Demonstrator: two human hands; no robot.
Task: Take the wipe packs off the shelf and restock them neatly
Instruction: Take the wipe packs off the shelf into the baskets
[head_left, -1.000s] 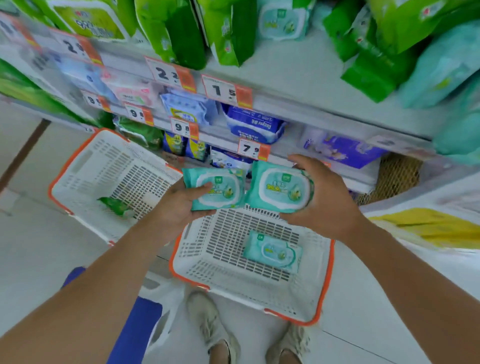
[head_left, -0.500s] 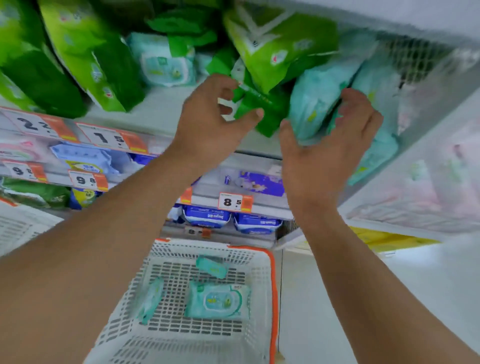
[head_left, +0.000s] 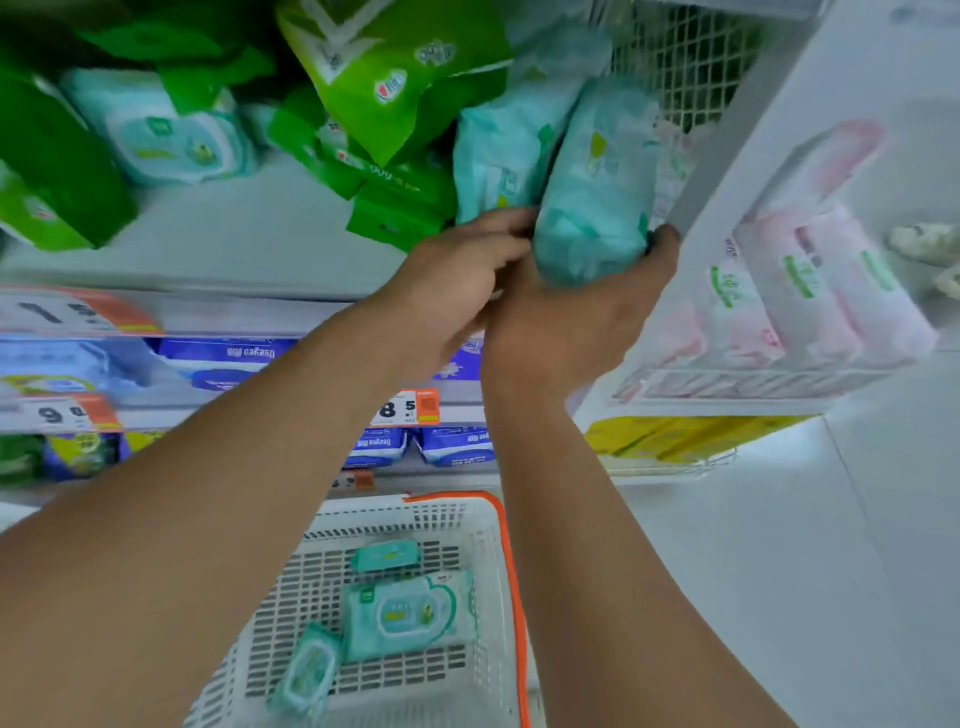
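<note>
Below both forearms stands a white slotted basket (head_left: 457, 525) with an orange rim. In it lie three teal wipe packs: a small pack (head_left: 305, 670) tilted at the near left, a large flat pack (head_left: 410, 613) face up just beside it, and a small pack (head_left: 385, 555) at the far end.

Up and to the left of the hands, the top shelf (head_left: 218, 244) holds dark green bags (head_left: 52, 156), a teal lidded wipe pack (head_left: 166, 132) leaning between them, and a light green bag (head_left: 395, 67) slumped over small green packets (head_left: 400, 208). Right above the hands two tall teal wipe packs stand on end, side by side and touching, at the shelf's right end against a wire mesh panel (head_left: 685, 57).

The left hand (head_left: 457, 280) has its fingers curled at the foot of the left tall pack (head_left: 504, 150); whether they actually pinch it is blurred. The right hand (head_left: 576, 322) cups the right tall pack (head_left: 597, 182) from underneath, thumb on its left side and fingertips (head_left: 665, 236) wrapped round its right edge. The hands touch each other at the knuckles.

Under the left forearm, lower shelves hold blue packs (head_left: 228, 358) behind price tags (head_left: 408, 408). To the right of the right hand, a white rack (head_left: 753, 384) holds pink packs (head_left: 810, 280).

Half a second ago the hands were apart with spread fingers, reaching toward these packs; now they have closed together on the base of the teal pair. The basket's three packs lie as before.
</note>
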